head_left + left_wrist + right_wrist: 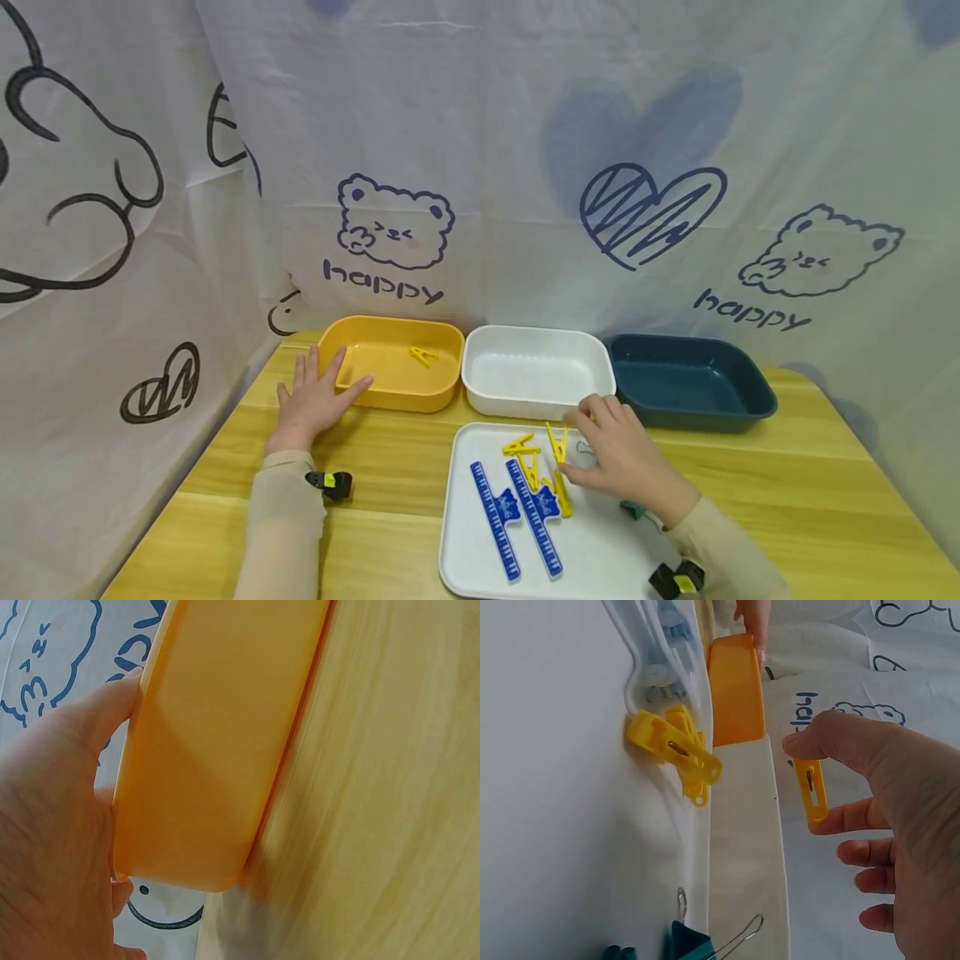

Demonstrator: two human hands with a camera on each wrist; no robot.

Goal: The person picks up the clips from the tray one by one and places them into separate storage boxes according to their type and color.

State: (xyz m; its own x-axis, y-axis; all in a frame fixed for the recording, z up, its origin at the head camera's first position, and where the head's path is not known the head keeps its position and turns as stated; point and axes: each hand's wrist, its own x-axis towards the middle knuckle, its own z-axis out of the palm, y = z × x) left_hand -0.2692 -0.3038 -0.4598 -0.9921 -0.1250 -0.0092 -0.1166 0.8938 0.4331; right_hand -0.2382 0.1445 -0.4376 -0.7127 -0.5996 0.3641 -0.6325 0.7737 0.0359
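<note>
My right hand (626, 458) is over the white tray (457, 533), pinching a yellow clothespin (810, 789) between thumb and index finger; the other fingers are loosely bent. Below it, more yellow clothespins (521, 446) lie in a small heap on the tray. Two blue clips with a piano-key print (495, 521) lie side by side there. A dark green binder clip (690, 943) with wire handles sits on the tray, partly hidden by the hand in the head view. My left hand (315, 402) rests with spread fingers on the rim of the yellow bin (405, 400).
Inside the yellow bin lies one yellow clothespin (423, 356). A white bin (536, 404) stands in the middle of the row, and a dark teal bin (697, 417) at its right end. Behind them hangs a printed white cloth (495, 167). Everything stands on a wooden table (382, 508).
</note>
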